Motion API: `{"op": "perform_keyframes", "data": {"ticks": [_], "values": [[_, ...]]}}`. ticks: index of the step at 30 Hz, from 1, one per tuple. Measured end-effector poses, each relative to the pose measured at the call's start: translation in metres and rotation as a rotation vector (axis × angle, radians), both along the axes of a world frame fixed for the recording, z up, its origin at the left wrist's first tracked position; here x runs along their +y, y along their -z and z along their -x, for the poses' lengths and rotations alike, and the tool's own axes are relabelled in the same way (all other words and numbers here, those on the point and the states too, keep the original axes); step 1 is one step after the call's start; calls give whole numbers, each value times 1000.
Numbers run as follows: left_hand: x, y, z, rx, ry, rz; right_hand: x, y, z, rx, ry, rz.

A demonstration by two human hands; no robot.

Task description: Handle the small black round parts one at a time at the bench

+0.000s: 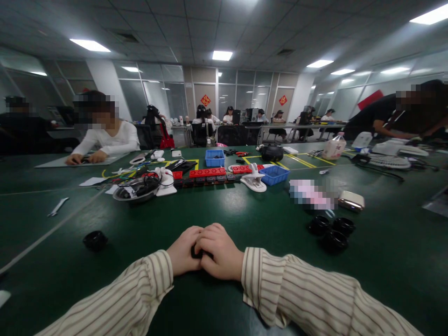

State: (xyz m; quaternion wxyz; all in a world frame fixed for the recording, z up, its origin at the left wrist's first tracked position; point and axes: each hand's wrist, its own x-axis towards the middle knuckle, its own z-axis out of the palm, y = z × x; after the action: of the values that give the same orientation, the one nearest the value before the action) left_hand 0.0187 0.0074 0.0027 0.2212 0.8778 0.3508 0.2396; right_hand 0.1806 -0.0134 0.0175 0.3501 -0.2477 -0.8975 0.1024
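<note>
My left hand and my right hand are closed together around a small black part, just above the green table at the front centre. Only a dark sliver shows between the thumbs and fingers, so its shape is mostly hidden. The right fingers lie over the left ones. To the left, a single black ring-shaped piece rests on the table. Three similar hollow black pieces stand in a cluster at the right.
Across the table are a metal bowl of cables, a white clip stand, a row of red and black blocks, and blue bins. A wrench lies left; a gold-and-white case lies right. Several people sit or stand beyond.
</note>
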Motion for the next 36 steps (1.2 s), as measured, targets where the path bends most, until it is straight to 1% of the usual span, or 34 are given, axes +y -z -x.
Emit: {"op": "perform_keyframes", "data": {"ticks": [2, 4, 8, 11, 13, 16, 19, 25, 31, 36], "values": [[1, 2, 1, 10, 13, 18, -1, 0, 0, 18, -31, -8], [2, 4, 2, 16, -5, 18, -1, -1, 0, 45, -6, 10], [2, 8, 2, 68, -76, -27, -1, -2, 0, 73, 136, 76], [1, 7, 2, 115, -92, -44, 2, 0, 0, 59, 251, 144], [1, 6, 1, 141, -93, -67, 4, 2, 1, 53, 282, 170], [0, 4, 0, 180, -83, -101, 6, 3, 1, 49, 273, 166], [1, 3, 0, 216, -80, -95, 6, 4, 0, 42, 259, 142], [1, 2, -1, 255, -72, -91, 6, 6, -1, 30, 288, 115], [2, 6, -1, 181, -85, -83, 5, 4, 1, 40, 283, 165], [2, 8, -1, 117, -118, -87, 4, 2, 2, 19, 292, 150]]}}
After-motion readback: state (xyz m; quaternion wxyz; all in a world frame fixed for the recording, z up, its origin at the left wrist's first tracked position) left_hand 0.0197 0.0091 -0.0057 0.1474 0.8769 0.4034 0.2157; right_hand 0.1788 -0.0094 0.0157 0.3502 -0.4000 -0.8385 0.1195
